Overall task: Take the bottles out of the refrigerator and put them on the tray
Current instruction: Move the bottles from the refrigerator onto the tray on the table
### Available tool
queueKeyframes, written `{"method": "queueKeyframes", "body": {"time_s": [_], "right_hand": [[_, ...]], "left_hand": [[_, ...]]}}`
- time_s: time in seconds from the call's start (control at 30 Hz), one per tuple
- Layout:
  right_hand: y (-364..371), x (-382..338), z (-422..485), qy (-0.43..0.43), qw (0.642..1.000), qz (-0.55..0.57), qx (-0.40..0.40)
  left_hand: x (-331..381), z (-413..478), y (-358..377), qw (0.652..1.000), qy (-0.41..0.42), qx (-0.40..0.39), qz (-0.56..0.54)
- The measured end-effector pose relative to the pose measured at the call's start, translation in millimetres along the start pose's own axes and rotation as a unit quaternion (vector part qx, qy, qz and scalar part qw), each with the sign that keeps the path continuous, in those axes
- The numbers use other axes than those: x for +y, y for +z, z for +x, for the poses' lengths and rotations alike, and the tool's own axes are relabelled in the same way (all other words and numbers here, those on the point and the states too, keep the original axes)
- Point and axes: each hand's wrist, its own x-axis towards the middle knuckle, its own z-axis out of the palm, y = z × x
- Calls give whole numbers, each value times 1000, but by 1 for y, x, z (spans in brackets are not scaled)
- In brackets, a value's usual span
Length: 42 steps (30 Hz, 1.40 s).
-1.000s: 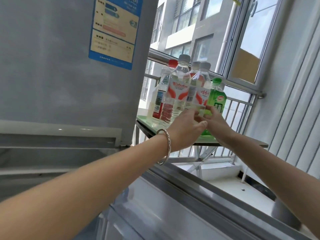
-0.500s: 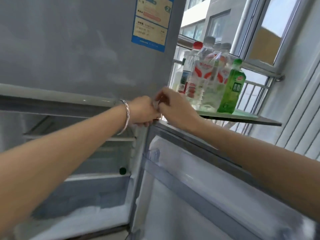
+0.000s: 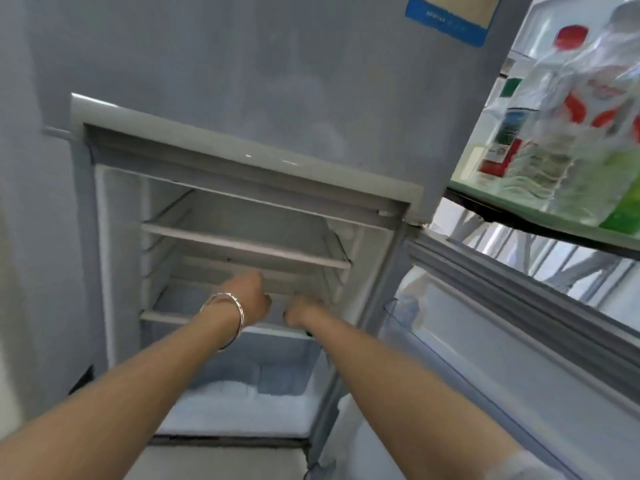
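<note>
The refrigerator's lower compartment (image 3: 166, 209) stands open. Both my hands reach inside at the level of the second shelf (image 3: 162, 317). My left hand (image 3: 252, 296), with a bracelet on the wrist, and my right hand (image 3: 301, 310) are close together; their fingers point away and are hidden. A small dark spot (image 3: 308, 333), perhaps a bottle cap, shows just under my right wrist. Several bottles (image 3: 571, 133) stand blurred on the green tray (image 3: 485, 190) at the upper right, among them a green one (image 3: 623, 206).
The open fridge door (image 3: 519, 341) swings out on the right, below the tray's table. An upper shelf (image 3: 242, 244) holds nothing visible. A frosted drawer (image 3: 242, 393) sits at the bottom. The closed freezer door (image 3: 242, 81) is above.
My view has swung left and down from the tray to the fridge interior. Both hands left the bottles on the tray, passed the door edge and now reach inside the fridge.
</note>
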Motion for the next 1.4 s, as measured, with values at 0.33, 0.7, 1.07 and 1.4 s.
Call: {"method": "queueKeyframes", "body": {"time_s": [0.33,0.7,1.07,1.4], "right_hand": [[79,52,73,42,999,28,11],[-7,4,-49,-107,967,-53,223],[-181,17,-237,-178,953,107,223],[-224,109,-292,-202,893,318,245]], "left_hand": [[-27,30,51,998,-35,-8,-52],[5,2,21,997,31,-27,-63],[69,-96,-111,961,206,27,-182],[208,-144,-218,873,343,203,-283]]}}
